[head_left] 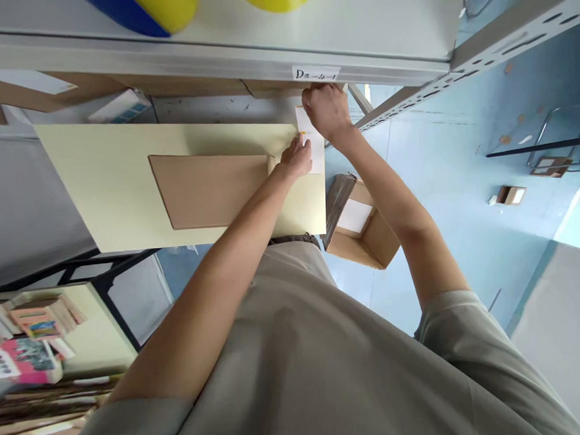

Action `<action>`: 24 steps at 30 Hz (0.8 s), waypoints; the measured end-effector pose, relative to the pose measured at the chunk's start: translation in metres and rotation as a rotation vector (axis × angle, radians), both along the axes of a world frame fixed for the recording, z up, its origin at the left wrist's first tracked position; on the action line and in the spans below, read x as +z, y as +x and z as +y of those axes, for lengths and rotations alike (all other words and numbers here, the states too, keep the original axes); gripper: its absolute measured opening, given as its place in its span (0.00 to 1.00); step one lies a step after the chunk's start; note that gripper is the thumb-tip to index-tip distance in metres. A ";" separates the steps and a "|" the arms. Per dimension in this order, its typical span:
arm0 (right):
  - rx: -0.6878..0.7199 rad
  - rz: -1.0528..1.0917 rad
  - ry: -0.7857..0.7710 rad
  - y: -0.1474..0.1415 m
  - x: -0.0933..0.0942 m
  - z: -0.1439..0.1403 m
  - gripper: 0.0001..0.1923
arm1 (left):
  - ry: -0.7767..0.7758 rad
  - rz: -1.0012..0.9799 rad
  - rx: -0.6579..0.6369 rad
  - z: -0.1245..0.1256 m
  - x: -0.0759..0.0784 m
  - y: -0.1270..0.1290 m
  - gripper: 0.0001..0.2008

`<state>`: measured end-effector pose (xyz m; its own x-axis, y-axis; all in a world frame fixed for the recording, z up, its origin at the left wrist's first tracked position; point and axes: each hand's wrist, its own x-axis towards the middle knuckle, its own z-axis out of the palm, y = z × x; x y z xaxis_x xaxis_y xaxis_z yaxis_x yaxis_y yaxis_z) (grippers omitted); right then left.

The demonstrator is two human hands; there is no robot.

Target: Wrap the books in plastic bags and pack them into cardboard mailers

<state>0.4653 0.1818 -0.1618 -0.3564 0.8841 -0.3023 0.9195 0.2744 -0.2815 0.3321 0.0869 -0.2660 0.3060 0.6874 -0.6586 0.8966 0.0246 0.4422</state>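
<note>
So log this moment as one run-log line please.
left hand: on cardboard piece edge | right hand: gripping white slip | under: pale board | shelf label above

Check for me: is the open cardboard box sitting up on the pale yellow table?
No. The open cardboard box sits on the blue floor beyond the edge of the pale yellow table, which carries only a flat brown board.

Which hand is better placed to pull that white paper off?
Probably the right hand: it already grips the white paper at its top. The left hand only rests beside it on the cream board.
</note>
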 end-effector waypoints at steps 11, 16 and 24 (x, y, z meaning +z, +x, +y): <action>-0.205 0.114 -0.054 0.004 -0.011 0.006 0.15 | -0.043 0.041 0.018 0.005 0.026 0.008 0.52; -0.486 0.123 0.079 0.042 -0.006 -0.011 0.13 | -0.066 0.038 0.059 0.004 0.027 0.011 0.52; -0.605 0.698 0.189 0.070 0.052 -0.127 0.22 | 0.047 -0.354 0.402 -0.026 0.074 0.011 0.48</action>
